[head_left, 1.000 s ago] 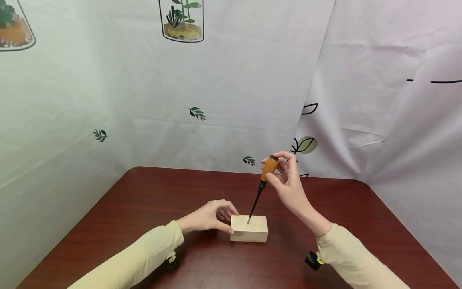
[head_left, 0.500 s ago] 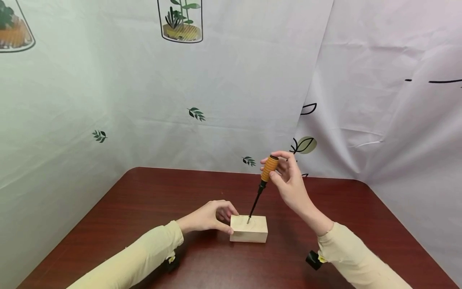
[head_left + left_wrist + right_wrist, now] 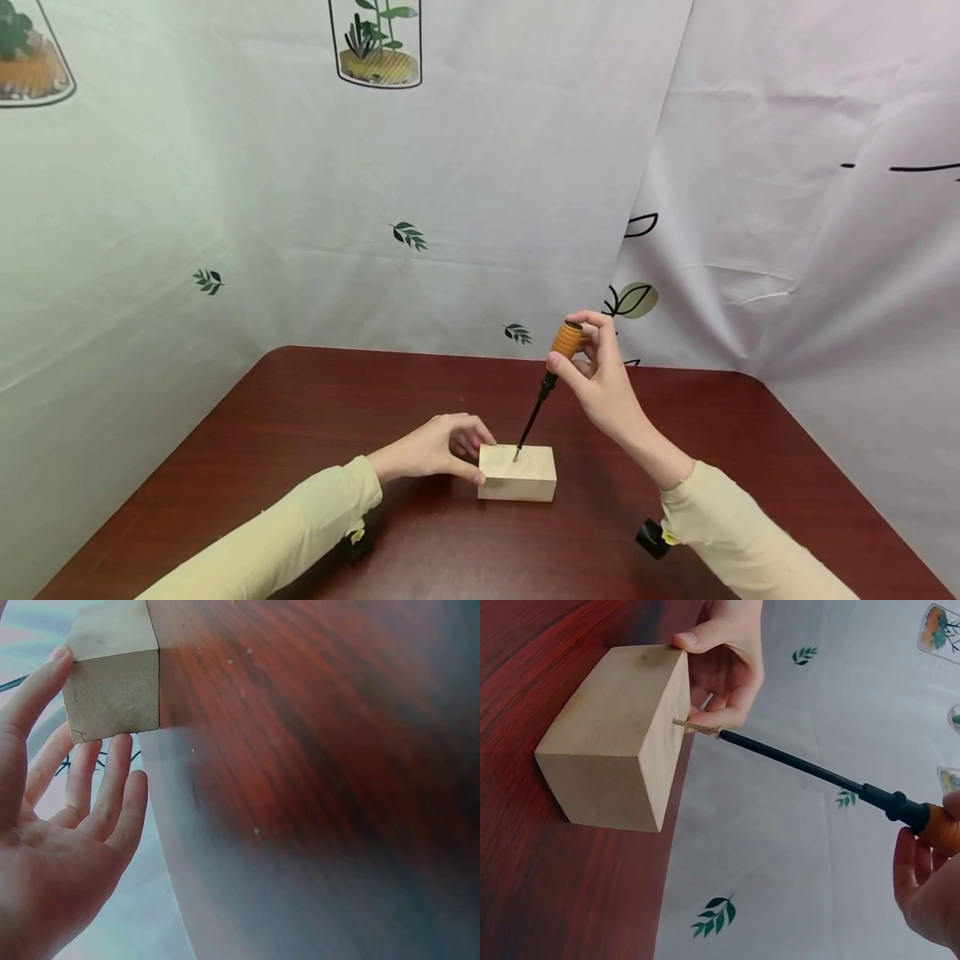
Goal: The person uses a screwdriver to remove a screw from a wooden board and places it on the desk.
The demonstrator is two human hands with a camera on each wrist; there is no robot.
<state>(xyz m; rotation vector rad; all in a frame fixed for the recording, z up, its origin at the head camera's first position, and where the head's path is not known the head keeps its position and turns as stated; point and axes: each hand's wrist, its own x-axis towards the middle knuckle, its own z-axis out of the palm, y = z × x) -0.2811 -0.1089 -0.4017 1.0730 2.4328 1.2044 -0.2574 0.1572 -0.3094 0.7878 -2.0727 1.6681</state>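
- Nearest is the wooden block [image 3: 517, 490], near the middle of the table [image 3: 337, 392]; it looks stiff, probably rather light, and its smooth faces can perhaps slide; better to hold it across the two long sides
- At nine o'clock of the block is the left hand [image 3: 431, 448], thumb and fingers spread in a wide curve, pinching this end between near and far edges
- From the top face stands the screw [image 3: 696, 727], thin and likely hard, so a sideways push could tilt it
- On the screw meets the screwdriver [image 3: 548, 383], leaning toward one o'clock; its shaft [image 3: 532, 417] seems rigid, the ribbed orange handle [image 3: 567, 338] should grip well
- At one o'clock, higher, is the right hand [image 3: 611, 396], partly curled, thumb and fingers pinching this handle
- Farthest, at twelve o'clock, hangs the white backdrop [image 3: 487, 167]
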